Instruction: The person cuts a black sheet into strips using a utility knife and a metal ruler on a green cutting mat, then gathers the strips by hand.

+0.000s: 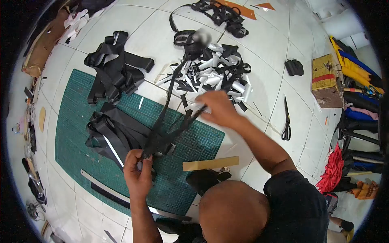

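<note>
My left hand pinches the ends of a bundle of thin black strips above the green cutting mat. My right hand grips the other end of the strips near the mat's far corner, so the bundle stretches between both hands. One long strip runs up from it to a coil of black strap. A heap of black webbing lies on the mat by my left hand. A pile of black and white cut pieces lies beyond my right hand.
More black webbing lies at the mat's far edge. A metal ruler and a wooden ruler lie near me. Scissors rest on the white tiles at right, by a yellow box and stacked fabrics.
</note>
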Demonstrator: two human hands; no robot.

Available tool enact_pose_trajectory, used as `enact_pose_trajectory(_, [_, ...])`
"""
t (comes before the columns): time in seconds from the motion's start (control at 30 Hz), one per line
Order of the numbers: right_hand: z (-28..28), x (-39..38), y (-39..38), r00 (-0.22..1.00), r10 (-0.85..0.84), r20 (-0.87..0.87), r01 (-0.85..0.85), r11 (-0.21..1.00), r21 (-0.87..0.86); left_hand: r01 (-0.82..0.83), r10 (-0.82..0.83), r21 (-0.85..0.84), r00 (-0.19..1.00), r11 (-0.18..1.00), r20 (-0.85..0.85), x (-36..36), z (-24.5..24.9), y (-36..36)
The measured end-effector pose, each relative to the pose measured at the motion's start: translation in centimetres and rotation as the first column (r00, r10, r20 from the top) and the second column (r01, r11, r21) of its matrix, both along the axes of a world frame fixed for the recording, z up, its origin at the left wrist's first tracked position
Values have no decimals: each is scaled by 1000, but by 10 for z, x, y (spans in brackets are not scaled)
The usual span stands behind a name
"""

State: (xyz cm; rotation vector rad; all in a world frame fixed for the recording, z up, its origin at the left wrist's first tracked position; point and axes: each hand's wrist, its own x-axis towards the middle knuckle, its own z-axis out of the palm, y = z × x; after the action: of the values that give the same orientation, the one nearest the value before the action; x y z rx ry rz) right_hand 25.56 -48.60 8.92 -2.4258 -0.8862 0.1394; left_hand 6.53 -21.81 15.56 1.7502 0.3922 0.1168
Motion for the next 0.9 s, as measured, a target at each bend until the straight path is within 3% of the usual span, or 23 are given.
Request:
enact_pose_trajectory(0.03, [-3,19,-13,995,27,91,-27,1000,2,19,-19,13,1000,1000,3,-2,-2,5])
enact_pose_trajectory(0.07, [-4,43,-25,997,31,-68,-34,998,-43,42,-42,24,999,999,0,-4,-3,7])
enact_pose_trajectory(0.1, [-5,58,-36,997,-29,69,24,997,73,21,-21,-22,1000,1000,2,-5,-3,4])
enact_pose_trajectory(0.13, [-13,79,-43,976,-161,149,135,976,171,1,0,-68,1000,998,7,-3,-1,-2])
enact_pose_trajectory(0.17, [-19,101,-53,927,-372,49,357,915,186,-20,22,-114,1000,993,18,1,-1,-7])
enact_pose_trajectory(0.2, [-23,120,-62,825,-543,159,528,840,126,3,-4,-133,1000,991,-4,3,-2,-9])
enact_pose_trajectory(0.23, [-38,141,-80,757,-590,283,615,789,-1,25,-30,-153,999,988,-26,4,-3,-11])
enact_pose_trajectory(0.3, [-55,162,-103,739,-571,357,669,683,-293,77,-85,-171,996,982,-38,9,-7,-17])
enact_pose_trajectory(0.4, [-73,199,-132,592,-794,135,802,598,-2,160,-162,-155,987,975,-5,23,-13,-32])
enact_pose_trajectory(0.43, [-66,207,-140,538,-830,149,800,558,220,180,-181,-145,984,973,7,28,-14,-41])
enact_pose_trajectory(0.47, [-54,215,-139,481,-865,143,754,492,436,299,-297,-4,950,954,92,34,-17,-48])
enact_pose_trajectory(0.5, [-24,211,-127,589,-795,-148,627,333,704,402,-423,148,893,903,154,38,-18,-55])
enact_pose_trajectory(0.53, [18,198,-118,705,-605,-370,506,64,860,465,-475,103,873,879,114,40,-14,-65])
enact_pose_trajectory(0.6, [87,168,-92,635,-690,-348,528,58,847,588,-587,-9,808,809,47,44,-4,-85])
enact_pose_trajectory(0.7, [118,149,-89,686,-725,62,442,483,756,623,-546,149,758,768,-355,42,-1,-79])
enact_pose_trajectory(0.73, [123,135,-76,756,-646,105,353,538,765,551,-503,109,813,827,-293,44,4,-74])
enact_pose_trajectory(0.77, [126,115,-65,787,-606,112,387,627,676,473,-447,62,862,879,-238,48,13,-66])
enact_pose_trajectory(0.8, [126,93,-49,814,-480,325,251,797,549,387,-378,12,906,922,-190,50,18,-58])
enact_pose_trajectory(0.83, [132,55,-26,911,-411,-33,382,811,443,315,-330,202,943,927,45,55,17,-53])
enact_pose_trajectory(0.87, [123,36,-19,983,-166,-75,181,931,317,288,-310,177,945,941,106,55,22,-52])
enact_pose_trajectory(0.9, [115,22,-5,983,135,125,-159,964,215,260,-284,155,946,953,159,56,39,-54])
